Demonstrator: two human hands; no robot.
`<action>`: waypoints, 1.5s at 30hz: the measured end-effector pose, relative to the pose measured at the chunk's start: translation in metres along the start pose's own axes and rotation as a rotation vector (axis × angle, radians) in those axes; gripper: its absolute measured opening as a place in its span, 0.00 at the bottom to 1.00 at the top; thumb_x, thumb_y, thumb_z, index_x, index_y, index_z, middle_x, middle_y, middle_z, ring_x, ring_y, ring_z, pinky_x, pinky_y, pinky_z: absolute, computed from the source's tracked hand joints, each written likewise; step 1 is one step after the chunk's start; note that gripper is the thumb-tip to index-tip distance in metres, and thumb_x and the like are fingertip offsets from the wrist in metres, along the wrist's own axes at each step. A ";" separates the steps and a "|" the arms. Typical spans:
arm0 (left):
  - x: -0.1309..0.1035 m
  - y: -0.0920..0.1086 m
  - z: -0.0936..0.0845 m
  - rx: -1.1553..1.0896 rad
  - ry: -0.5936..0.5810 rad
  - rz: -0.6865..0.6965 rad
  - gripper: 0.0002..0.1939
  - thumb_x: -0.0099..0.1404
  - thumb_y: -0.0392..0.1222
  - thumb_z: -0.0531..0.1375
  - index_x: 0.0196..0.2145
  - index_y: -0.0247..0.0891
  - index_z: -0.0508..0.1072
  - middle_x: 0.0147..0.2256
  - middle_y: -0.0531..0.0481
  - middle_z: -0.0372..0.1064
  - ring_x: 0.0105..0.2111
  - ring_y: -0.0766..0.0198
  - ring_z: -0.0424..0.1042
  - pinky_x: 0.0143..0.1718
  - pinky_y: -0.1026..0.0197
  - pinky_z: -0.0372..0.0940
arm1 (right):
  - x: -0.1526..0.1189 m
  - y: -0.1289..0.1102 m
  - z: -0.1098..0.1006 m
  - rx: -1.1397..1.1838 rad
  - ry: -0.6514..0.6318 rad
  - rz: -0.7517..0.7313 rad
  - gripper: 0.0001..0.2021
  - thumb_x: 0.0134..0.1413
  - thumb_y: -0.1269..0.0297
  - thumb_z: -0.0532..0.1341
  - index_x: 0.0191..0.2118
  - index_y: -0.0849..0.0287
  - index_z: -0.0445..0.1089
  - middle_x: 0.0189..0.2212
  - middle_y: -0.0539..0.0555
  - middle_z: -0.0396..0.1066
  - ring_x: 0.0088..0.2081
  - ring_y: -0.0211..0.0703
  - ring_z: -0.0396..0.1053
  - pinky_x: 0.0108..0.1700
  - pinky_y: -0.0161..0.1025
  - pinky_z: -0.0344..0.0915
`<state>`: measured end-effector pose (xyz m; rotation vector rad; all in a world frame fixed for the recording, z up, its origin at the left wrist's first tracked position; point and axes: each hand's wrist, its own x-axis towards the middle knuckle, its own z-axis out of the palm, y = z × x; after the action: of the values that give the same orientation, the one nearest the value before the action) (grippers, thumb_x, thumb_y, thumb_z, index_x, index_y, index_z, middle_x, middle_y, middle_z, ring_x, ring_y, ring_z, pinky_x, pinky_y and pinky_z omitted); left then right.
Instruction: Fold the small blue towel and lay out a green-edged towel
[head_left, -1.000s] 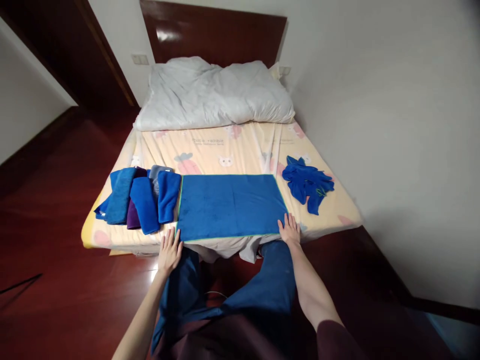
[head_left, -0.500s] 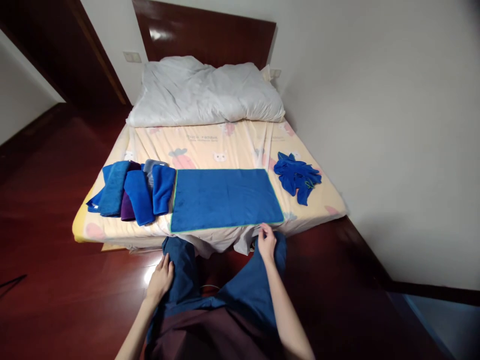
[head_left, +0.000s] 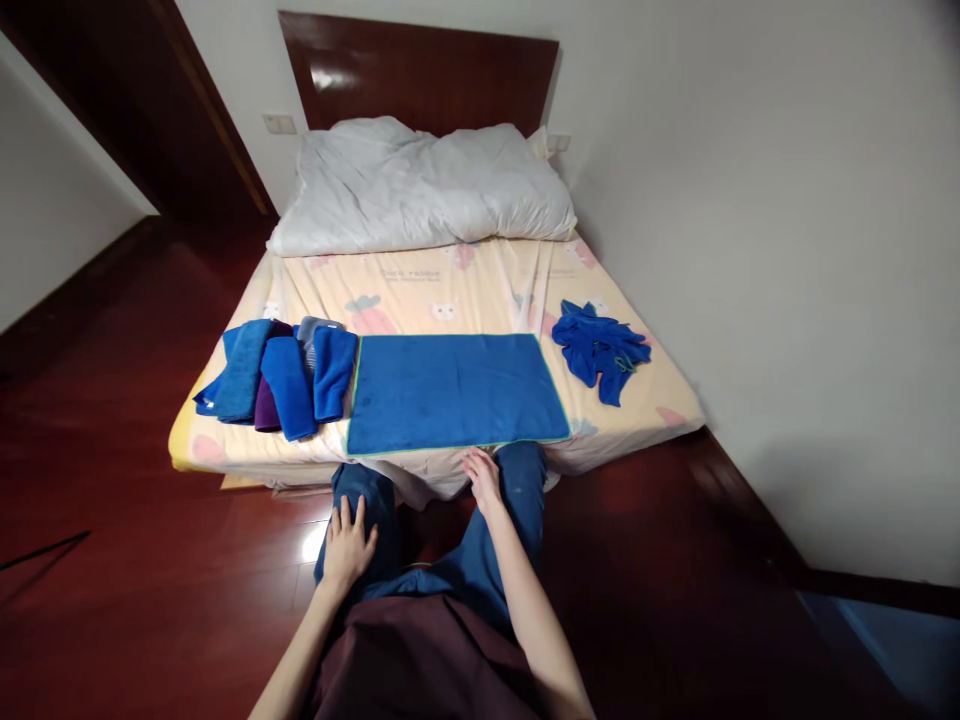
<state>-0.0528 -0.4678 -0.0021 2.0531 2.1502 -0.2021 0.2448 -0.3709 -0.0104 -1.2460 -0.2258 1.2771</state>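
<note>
A blue towel (head_left: 457, 390) with a green edge lies flat at the front of the bed. My left hand (head_left: 351, 540) rests on my left knee with its fingers spread, holding nothing. Just below the towel's front edge, my right hand (head_left: 481, 477) is by the inside of my right knee, fingers apart and nothing in them. Several folded towels (head_left: 289, 388) in blue, purple and grey overlap to the left of the flat towel. A crumpled heap of blue cloth (head_left: 600, 350) lies to its right.
The bed (head_left: 412, 290) has a cream sheet with printed carrots and rabbits. A white quilt (head_left: 427, 190) is bunched below the dark wooden headboard (head_left: 427, 75). A wall stands along the right side. A thin dark rod (head_left: 45, 550) shows at the far left.
My right hand has moved left along the towel's front edge. My left hand has shifted right on my knee, its fingers now more spread. My knees are closer together. The towels look unchanged.
</note>
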 end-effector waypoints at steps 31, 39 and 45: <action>0.199 0.087 -0.193 -0.273 -0.035 0.446 0.19 0.74 0.42 0.50 0.54 0.42 0.76 0.48 0.44 0.78 0.49 0.57 0.77 0.52 0.60 0.67 | -0.016 0.021 0.010 -0.470 -0.274 -0.388 0.35 0.63 0.46 0.61 0.70 0.58 0.59 0.55 0.66 0.72 0.54 0.53 0.75 0.54 0.51 0.74; 0.376 0.197 -0.216 -0.074 -0.078 0.480 0.20 0.70 0.34 0.52 0.55 0.35 0.75 0.55 0.37 0.74 0.57 0.53 0.71 0.57 0.55 0.65 | -0.012 0.022 0.014 -0.557 -0.275 -0.391 0.31 0.67 0.53 0.57 0.72 0.53 0.55 0.63 0.64 0.67 0.55 0.53 0.74 0.56 0.54 0.73; 0.464 0.254 -0.177 -0.101 -0.125 0.429 0.24 0.69 0.34 0.54 0.62 0.33 0.68 0.56 0.34 0.71 0.60 0.51 0.66 0.60 0.52 0.62 | -0.006 0.014 0.017 -0.579 -0.235 -0.250 0.30 0.70 0.54 0.54 0.73 0.52 0.52 0.55 0.61 0.74 0.54 0.52 0.75 0.58 0.54 0.72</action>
<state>0.1764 0.0342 0.0776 2.3091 1.5686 -0.1573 0.2219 -0.3688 -0.0117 -1.4880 -0.9449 1.1731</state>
